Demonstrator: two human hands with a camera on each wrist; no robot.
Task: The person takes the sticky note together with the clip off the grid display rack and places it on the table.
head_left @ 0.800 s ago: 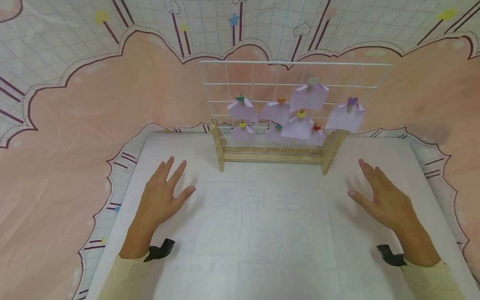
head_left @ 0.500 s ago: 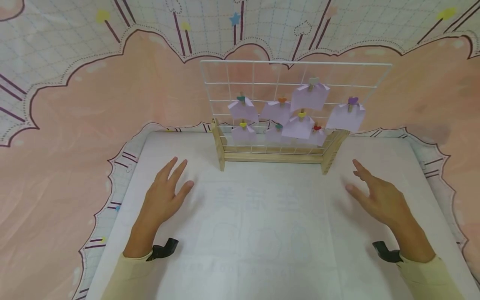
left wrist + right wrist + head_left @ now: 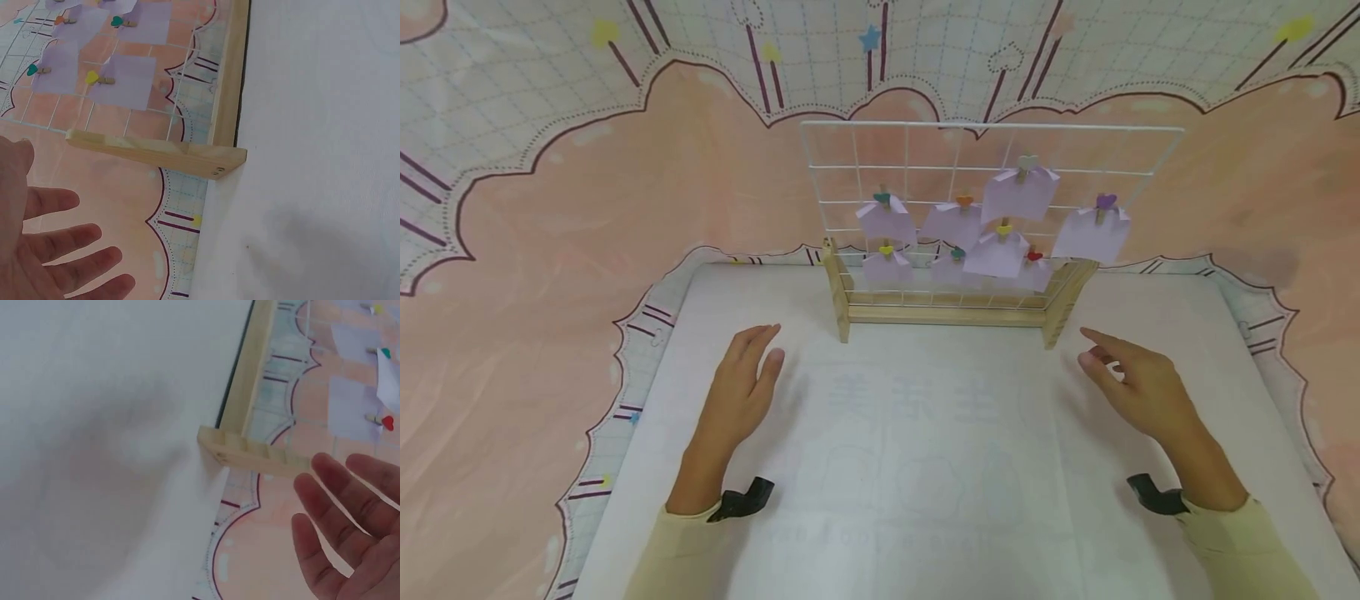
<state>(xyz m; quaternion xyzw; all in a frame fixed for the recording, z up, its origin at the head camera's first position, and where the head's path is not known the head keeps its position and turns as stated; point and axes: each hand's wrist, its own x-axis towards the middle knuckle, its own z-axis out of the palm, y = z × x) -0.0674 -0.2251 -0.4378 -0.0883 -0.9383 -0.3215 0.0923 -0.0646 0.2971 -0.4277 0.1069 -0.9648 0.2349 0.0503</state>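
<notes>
My left hand (image 3: 736,396) hovers over the white board left of a wire grid rack, its fingers relaxed and holding nothing. On the other side my right hand (image 3: 1142,392) is also free of any object, with fingers loosely bent. Between and beyond them stands the white wire grid (image 3: 930,168) in its wooden base (image 3: 947,316). Heart-topped clothespins, such as a purple one (image 3: 1106,202), hold several lilac paper notes (image 3: 1019,195) on it. The left wrist view shows the base's end piece (image 3: 156,153) past my spread fingers (image 3: 75,240). Right fingertips (image 3: 304,487) overlap the other end piece (image 3: 250,450).
The white board (image 3: 955,467) lies on a peach tablecloth (image 3: 497,358) with scalloped, checked borders. Black wrist straps (image 3: 742,500) stick out inward from both forearms. The rack occupies the board's far edge, its grid leaning back.
Both hands have drifted inward, toward each other. Their fingers have drawn closer together, and the right hand's fingers are more bent. The rack and notes have stayed put.
</notes>
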